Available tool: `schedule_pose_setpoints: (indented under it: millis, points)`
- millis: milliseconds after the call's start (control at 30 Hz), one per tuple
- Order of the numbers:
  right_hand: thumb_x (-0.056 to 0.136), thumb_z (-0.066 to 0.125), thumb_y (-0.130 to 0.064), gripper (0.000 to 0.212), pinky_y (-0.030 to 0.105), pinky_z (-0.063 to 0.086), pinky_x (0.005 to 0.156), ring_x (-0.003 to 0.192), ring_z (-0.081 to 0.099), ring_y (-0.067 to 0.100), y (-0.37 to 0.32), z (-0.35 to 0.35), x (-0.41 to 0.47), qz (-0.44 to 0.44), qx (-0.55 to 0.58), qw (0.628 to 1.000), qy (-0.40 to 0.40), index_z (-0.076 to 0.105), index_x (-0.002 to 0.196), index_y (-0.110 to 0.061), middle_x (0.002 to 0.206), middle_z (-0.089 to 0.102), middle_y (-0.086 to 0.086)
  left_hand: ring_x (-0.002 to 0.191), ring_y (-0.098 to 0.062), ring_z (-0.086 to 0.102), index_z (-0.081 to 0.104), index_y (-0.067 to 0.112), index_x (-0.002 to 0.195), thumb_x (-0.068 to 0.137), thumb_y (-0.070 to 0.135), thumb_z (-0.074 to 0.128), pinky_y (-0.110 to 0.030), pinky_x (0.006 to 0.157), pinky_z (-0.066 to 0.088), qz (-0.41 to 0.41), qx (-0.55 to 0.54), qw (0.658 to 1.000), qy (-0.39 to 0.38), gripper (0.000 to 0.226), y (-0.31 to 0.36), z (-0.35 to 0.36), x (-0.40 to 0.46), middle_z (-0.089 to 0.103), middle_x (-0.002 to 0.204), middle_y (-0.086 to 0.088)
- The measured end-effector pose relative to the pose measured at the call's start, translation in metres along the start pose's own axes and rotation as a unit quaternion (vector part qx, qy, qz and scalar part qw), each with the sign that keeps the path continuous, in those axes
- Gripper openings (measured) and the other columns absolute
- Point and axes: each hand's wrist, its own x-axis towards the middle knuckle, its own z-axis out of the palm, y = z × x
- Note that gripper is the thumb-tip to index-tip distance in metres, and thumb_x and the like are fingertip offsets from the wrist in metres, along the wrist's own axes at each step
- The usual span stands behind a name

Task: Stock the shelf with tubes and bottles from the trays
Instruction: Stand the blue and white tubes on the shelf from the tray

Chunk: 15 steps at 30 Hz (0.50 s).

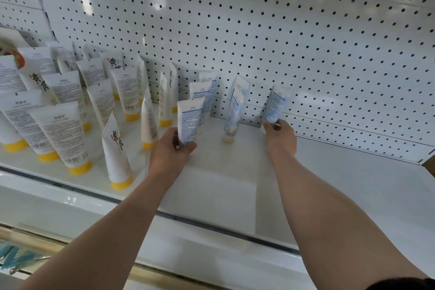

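Both your arms reach forward over the white shelf (329,190), hands well apart. Your left hand (168,153) curls around the lower end of a blue-printed tube (189,120), held upright just above the shelf surface, beside the yellow-capped tubes (117,155) standing at left. Your right hand (280,136) pinches the base of a second blue-printed tube (275,105), tilted slightly and close to the pegboard back panel (282,30). Between your hands one blue tube (233,110) stands cap-down, leaning toward the panel. Two more stand behind the left-hand tube.
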Motion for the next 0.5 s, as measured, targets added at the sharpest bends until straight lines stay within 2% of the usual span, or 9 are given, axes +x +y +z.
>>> schedule_pose_setpoints:
  millis: [267,367,500]
  points:
    - [0.091,0.063,-0.047,0.019,0.025,0.035,0.060,0.080,0.059,0.014,-0.0008,-0.0018,-0.0028,-0.002,0.011,1.000,0.000,0.066,0.097,-0.030,0.084,0.064,-0.015,0.076,-0.017,0.059,0.064,0.024,0.103,0.083,0.019,0.077,-0.027,0.067,0.047,0.002,-0.002,1.000,0.001,0.025,0.0008,0.0006,-0.0005,0.067,0.083,0.003]
    - [0.089,0.063,-0.049,0.023,0.027,0.038,0.064,0.082,0.060,0.014,-0.0012,-0.0012,-0.0019,-0.001,0.013,1.000,0.001,0.069,0.103,-0.031,0.090,0.068,-0.016,0.084,-0.022,0.064,0.063,0.025,0.104,0.084,0.019,0.077,-0.028,0.070,0.049,-0.003,-0.004,1.000,-0.001,0.025,0.0027,0.0000,-0.0014,0.069,0.087,0.002]
    - [0.088,0.063,-0.051,0.028,0.027,0.038,0.064,0.081,0.060,0.014,-0.0017,-0.0011,-0.0021,0.003,0.012,1.000,0.002,0.071,0.105,-0.030,0.092,0.070,-0.015,0.088,-0.021,0.065,0.063,0.025,0.106,0.084,0.020,0.077,-0.027,0.072,0.050,-0.010,-0.002,1.000,-0.003,0.027,0.0042,-0.0010,-0.0023,0.070,0.091,0.002]
